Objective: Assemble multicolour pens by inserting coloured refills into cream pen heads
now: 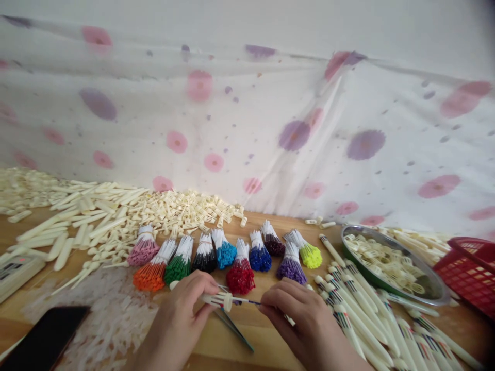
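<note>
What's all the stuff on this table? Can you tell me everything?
refill bundles: ten, one colour each (pink, orange, green, black, light blue, red, blue, maroon, purple, yellow), row mid-table
tubes: many, cream, heap back left
clips: many, cream, heap behind the bundles
dish: one, metal, right, holding more cream clips
pens: many, white, front right
basket: one, red, far right
phone: one, black, front left
cloth: one, white with pink and purple spots, behind
table: one, wooden
left hand: front centre, holding a white pen body
right hand: front centre, pinching a thin refill at its end
</note>
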Tool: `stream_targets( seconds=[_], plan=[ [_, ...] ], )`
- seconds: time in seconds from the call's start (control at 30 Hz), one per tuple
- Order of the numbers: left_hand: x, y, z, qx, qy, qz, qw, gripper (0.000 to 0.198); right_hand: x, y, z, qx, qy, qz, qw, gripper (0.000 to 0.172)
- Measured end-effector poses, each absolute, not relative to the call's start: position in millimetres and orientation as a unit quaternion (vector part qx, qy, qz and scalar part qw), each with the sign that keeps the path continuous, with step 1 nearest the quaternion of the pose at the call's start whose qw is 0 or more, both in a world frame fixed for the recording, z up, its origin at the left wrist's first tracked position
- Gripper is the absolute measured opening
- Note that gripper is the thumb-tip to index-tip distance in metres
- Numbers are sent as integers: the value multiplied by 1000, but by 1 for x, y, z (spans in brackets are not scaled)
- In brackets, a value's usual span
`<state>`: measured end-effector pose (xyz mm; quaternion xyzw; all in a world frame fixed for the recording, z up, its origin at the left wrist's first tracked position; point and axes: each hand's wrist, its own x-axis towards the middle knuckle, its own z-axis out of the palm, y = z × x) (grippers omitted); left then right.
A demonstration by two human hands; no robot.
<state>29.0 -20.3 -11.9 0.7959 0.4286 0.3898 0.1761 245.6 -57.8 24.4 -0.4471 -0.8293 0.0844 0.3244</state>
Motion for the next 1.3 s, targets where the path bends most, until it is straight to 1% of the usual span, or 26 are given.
stream_targets(
  seconds=[0.2, 0.37, 0.43, 0.5, 0.57, 0.63, 0.7, 0.77, 0.87, 1.03, 1.1, 1.17, 1.23, 1.27, 1.3],
  plan=[
    [31, -22, -10, 801, 429, 384, 163, 29, 246, -58, 23, -425, -843, 92, 317, 13],
    [33, -25, -12, 804, 421, 389, 160, 30, 240, -57, 19, -426, -834, 88, 339, 13],
    [34, -26, -12, 808, 413, 391, 155, 29, 233, -58, 12, -437, -818, 115, 355, 14],
    [34, -27, -12, 810, 407, 394, 151, 29, 224, -59, 1, -458, -780, 185, 385, 14],
    [35, -28, -11, 810, 401, 402, 150, 29, 214, -60, -10, -479, -710, 304, 418, 15],
    [35, -27, -11, 808, 396, 409, 149, 28, 206, -59, -19, -476, -615, 441, 449, 25],
    [36, -26, -10, 808, 391, 416, 149, 26, 201, -56, -23, -460, -525, 538, 472, 38],
    [36, -25, -9, 807, 384, 420, 159, 27, 200, -53, -21, -442, -481, 583, 483, 45],
    [37, -25, -9, 796, 384, 426, 194, 28, 202, -51, -13, -430, -471, 601, 481, 45],
    [33, -24, -10, 769, 414, 419, 248, 27, 213, -53, -2, -433, -493, 590, 471, 43],
    [31, -23, -10, 763, 415, 422, 260, 25, 219, -53, -3, -467, -539, 540, 447, 40],
    [28, -21, -9, 758, 416, 426, 266, 23, 223, -53, -9, -526, -630, 429, 377, 29],
    [25, -19, -9, 753, 418, 432, 267, 20, 220, -53, -22, -577, -718, 288, 262, 20],
    [24, -19, -8, 752, 420, 435, 263, 19, 216, -54, -31, -592, -745, 229, 204, 21],
    [23, -18, -8, 751, 422, 439, 255, 18, 211, -53, -40, -605, -759, 184, 155, 28]
  ],
)
